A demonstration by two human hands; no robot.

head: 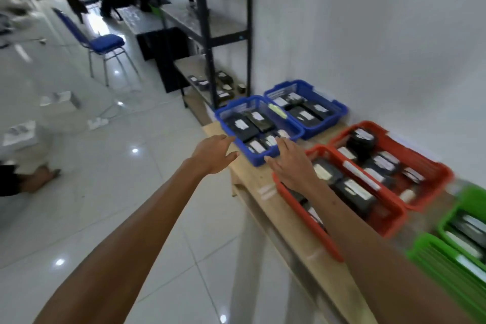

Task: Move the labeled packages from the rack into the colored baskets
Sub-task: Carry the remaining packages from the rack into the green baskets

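Two blue baskets (pixel 265 158) (pixel 339 110), two red baskets (pixel 310 221) (pixel 434 166) and two green baskets (pixel 441 265) (pixel 473 197) stand in a row on a wooden table (pixel 263 187). Each holds dark packages with white labels (pixel 242 125). My left hand (pixel 213 154) hovers with relaxed fingers just left of the near blue basket, holding nothing. My right hand (pixel 289 163) lies with straight fingers at that basket's near right corner, over the red basket's end. The black metal rack (pixel 207 42) stands beyond the table, with several labeled packages (pixel 223 85) on its low shelf.
A white wall runs along the right behind the baskets. A blue chair (pixel 102 45) stands on the glossy tiled floor to the left. Boxes, papers and a power strip (pixel 97 122) lie on the floor. A person's foot (pixel 39 176) shows at the left edge.
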